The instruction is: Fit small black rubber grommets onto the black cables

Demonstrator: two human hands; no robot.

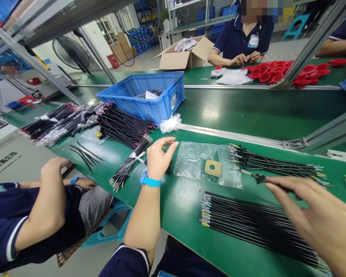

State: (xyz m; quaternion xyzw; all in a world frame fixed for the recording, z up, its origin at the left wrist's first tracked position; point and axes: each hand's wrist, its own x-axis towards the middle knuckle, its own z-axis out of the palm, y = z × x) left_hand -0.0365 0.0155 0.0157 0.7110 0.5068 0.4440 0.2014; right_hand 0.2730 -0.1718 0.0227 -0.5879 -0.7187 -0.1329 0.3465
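My right hand (pixel 311 207), at the right, pinches a short black cable (pixel 261 178) with a dark connector piece on it, above the table. Below it lies a wide row of black cables (pixel 236 215) with multicoloured wire ends. My left hand (pixel 161 154) is raised near the middle, thumb and fingers apart, with nothing visible between them; a blue band circles the wrist. Between the hands a clear plastic bag (pixel 190 159) lies flat with a yellow square sponge (pixel 213 168) on it. Behind my right hand is another bunch of black cables (pixel 279 163).
Left of my left hand lie a tied cable bundle (pixel 129 163), a large cable pile (pixel 118 123) and some loose cables (pixel 88 157). A blue bin (pixel 158 104) stands behind. One person sits at the left; another handles small items near red parts (pixel 273 71).
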